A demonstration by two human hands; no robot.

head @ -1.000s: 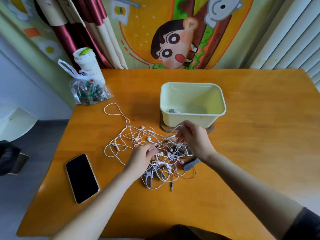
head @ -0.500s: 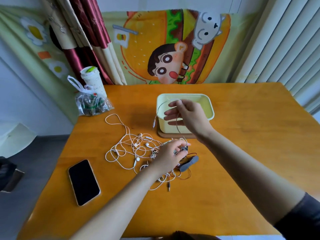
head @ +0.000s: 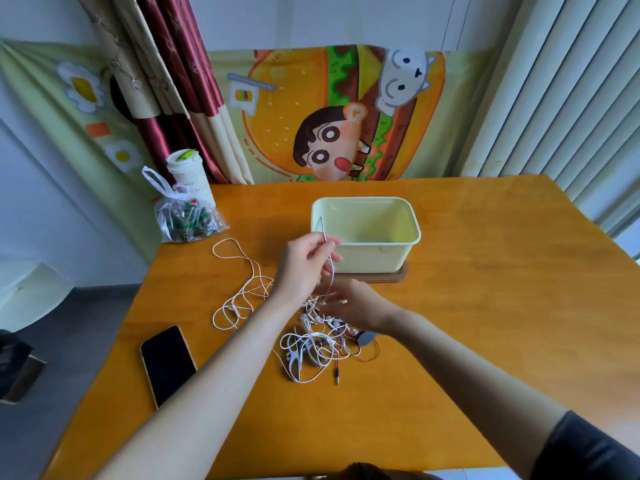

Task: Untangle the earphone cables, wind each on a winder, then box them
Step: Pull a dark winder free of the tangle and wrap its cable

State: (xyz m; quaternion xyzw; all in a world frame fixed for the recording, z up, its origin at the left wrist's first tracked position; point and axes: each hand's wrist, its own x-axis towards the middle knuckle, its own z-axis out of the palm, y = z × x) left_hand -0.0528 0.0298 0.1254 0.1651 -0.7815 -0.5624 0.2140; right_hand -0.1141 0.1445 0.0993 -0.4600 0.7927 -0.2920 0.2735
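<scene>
A tangle of white earphone cables (head: 311, 348) lies on the wooden table (head: 485, 306) in front of a pale yellow box (head: 377, 251). Loose white loops (head: 235, 299) trail off to the left. My left hand (head: 304, 265) is raised in front of the box's left corner and pinches one cable strand, whose end sticks up above my fingers. My right hand (head: 349, 303) is lower, with its fingers in the top of the tangle, gripping cables there. A grey winder (head: 367, 337) with a thin red wire lies at the tangle's right edge. A jack plug (head: 336, 377) lies at the near side.
The box stands on a brown wooden board (head: 398, 276). A black phone (head: 168, 363) lies face up at the near left. At the far left corner a clear plastic bag (head: 187, 220) sits in front of a white cup (head: 188, 174). A curtain and a cartoon cloth hang behind the table.
My right hand dropped from above the box down to the tangle. My left hand rose from the tangle with a cable strand. The view tilted upward.
</scene>
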